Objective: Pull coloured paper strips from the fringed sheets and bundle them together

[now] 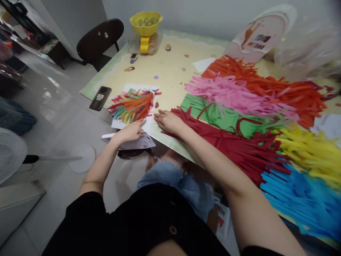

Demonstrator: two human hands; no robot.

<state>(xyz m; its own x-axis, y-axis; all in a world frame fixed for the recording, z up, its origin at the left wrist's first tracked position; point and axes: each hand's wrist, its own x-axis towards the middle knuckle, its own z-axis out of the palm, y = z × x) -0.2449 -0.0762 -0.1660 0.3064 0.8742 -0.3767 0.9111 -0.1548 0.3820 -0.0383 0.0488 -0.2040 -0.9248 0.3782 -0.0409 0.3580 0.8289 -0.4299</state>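
A bundle of multicoloured paper strips (135, 106) lies on a white sheet (117, 122) at the table's near left edge, with a pale tie around its right end. My left hand (130, 131) rests just below the bundle, fingers stretched out over the white sheet where it bends down past the edge. On the tabletop to the right lies my right hand (168, 121), flat with fingers extended and holding nothing. Close beside it are the tips of the dark red strips (223, 142).
Green (223, 119), pink (234, 92), orange (266, 81), yellow (311, 153) and blue strips (301, 195) cover the table's right side. A phone (100, 98), a watch (133, 58) and a yellow bowl (146, 26) of round fruit stand left. A chair (98, 41) and fan (12, 154) are nearby.
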